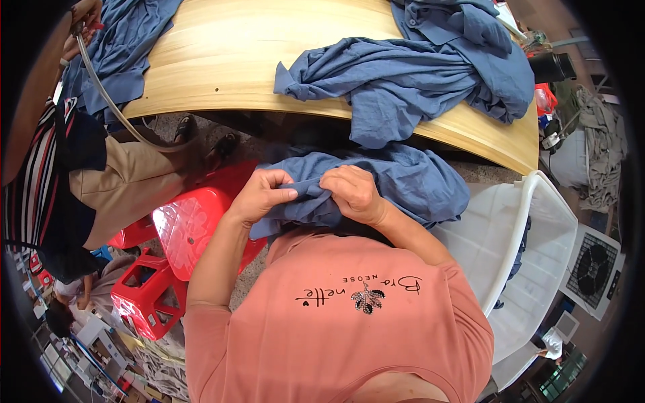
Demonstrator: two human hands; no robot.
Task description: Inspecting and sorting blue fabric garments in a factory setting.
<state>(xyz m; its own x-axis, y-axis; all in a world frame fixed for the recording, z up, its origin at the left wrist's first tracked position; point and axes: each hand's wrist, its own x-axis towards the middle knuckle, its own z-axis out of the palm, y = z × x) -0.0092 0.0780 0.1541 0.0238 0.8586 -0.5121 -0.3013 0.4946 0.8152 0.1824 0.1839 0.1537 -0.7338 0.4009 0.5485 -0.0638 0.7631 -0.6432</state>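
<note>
A blue cloth garment (423, 185) lies bunched across my lap, just below the table's near edge. My left hand (261, 196) pinches a folded edge of it between thumb and fingers. Close by on the right, my right hand (355, 195) is closed on the same edge, its fingers curled over the cloth. A short folded strip of fabric runs between the two hands. Exactly which part of the garment this is, I cannot tell. On the table ahead, a second blue garment (403, 77) is spread in creases, and a part of it hangs over the edge.
The light wooden table (248, 40) curves across the front. To my right stands a white plastic bin (523, 201) with dark cloth inside. Red plastic stools (191, 228) are on my left. Beyond them stands another person in beige trousers (131, 178), near a hose (101, 84) and more blue cloth (127, 50).
</note>
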